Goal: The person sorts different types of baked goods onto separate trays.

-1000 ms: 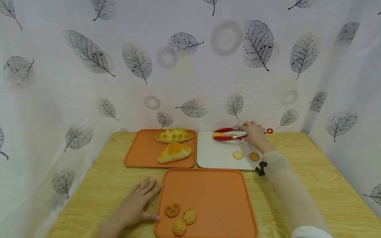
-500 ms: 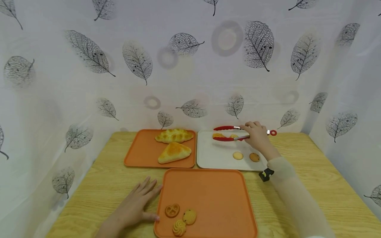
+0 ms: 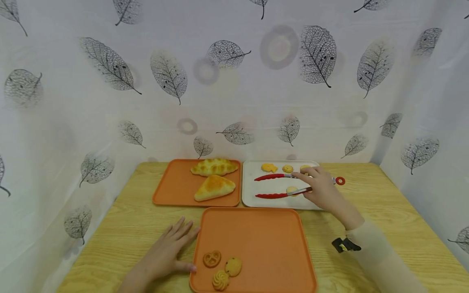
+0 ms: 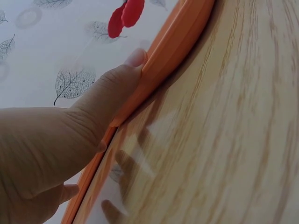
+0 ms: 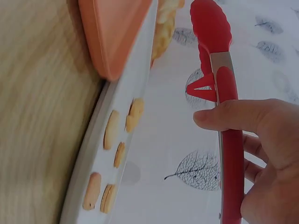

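Now the right hand (image 3: pixel 323 190), gripping red-tipped tongs (image 3: pixel 270 177), has left the fish-shaped cookie (image 3: pixel 269 167), apparently released. The left hand (image 3: pixel 165 253) lies spread.

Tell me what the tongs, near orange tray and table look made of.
Tongs: metal arms, by their silvery shine; matte red tips and grips, likely silicone or plastic. Near orange tray: probably moulded plastic, smooth and evenly coloured. Table: wood-look, glossy; grain shows, but solid wood or laminate is unclear.
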Demonstrator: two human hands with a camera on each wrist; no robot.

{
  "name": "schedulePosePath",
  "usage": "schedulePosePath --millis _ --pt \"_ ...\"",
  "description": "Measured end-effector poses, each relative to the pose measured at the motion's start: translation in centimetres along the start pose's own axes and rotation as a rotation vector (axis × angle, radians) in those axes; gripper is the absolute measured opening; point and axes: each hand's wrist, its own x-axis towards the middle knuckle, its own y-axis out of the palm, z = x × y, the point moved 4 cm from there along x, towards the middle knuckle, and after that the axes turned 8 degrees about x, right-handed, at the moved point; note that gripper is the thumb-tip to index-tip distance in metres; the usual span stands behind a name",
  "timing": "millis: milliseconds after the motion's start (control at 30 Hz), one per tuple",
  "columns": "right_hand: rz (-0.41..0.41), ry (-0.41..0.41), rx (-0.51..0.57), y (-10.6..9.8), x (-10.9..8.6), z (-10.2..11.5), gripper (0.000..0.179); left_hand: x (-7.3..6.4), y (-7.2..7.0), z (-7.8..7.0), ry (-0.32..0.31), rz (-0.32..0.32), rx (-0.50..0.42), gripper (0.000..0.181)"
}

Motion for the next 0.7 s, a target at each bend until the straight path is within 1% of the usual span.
schedulePosePath --millis 267,467,567,700 --pt "0.002 -0.092 0.084 0.2 -1.6 4.1 0.070 0.0 0.0 0.0 0.000 0.003 0.001 0.101" --pt "0.009 -0.183 0.142 0.7 -2.2 6.8 0.068 0.0 -0.1 0.0 0.007 0.000 0.003 0.101" --pt "0.053 -0.193 0.175 0.9 -2.6 8.1 0.069 -0.1 -0.1 -0.1 0.013 -0.002 0.003 0.101" --pt "0.144 -0.196 0.212 1.2 -3.0 9.6 0.069 -0.1 -0.1 -0.2 0.011 0.003 0.003 0.101"
